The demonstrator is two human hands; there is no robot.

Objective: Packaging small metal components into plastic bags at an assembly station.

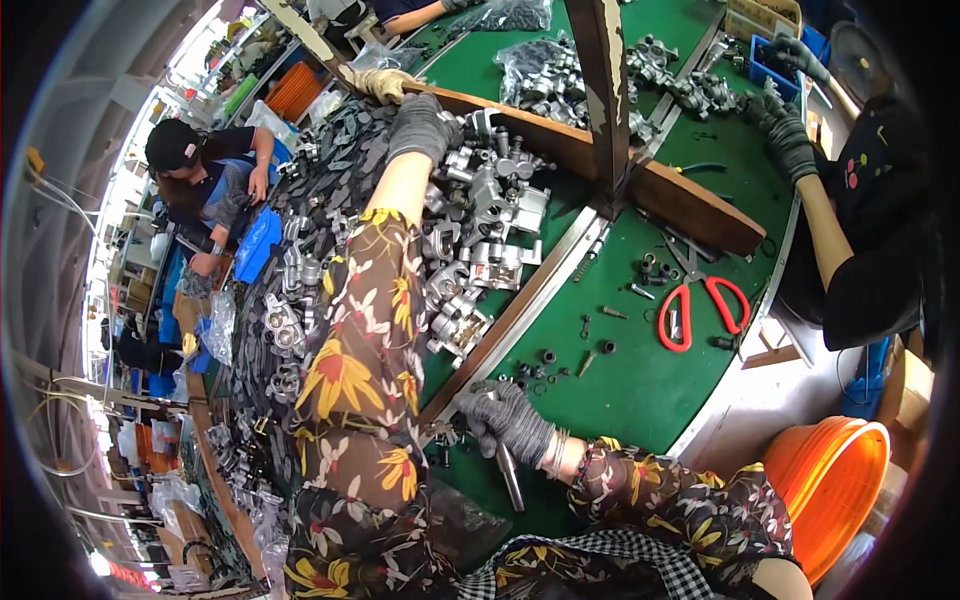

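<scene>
My left hand (424,130), in a grey knitted glove, reaches far over a heap of silver metal castings (487,205). It lies beside a wooden board (540,130); its fingertips are mostly hidden, so their grip is unclear. Nearer, at the front of the green table (620,400), my right hand (510,420) is gloved too and closed around a metal rod (510,480), whose shiny end sticks out below the palm. Small dark fittings (548,357) and rings lie just beyond the right hand. Red-handled scissors (690,290) rest farther right.
A metal-edged divider (520,310) runs between the heap and the small parts. Dark flat pieces (330,180) pile up at left. Another person's gloved hand (785,135) is at the right edge; a person (205,180) works at left. Stacked orange baskets (830,480) stand at lower right.
</scene>
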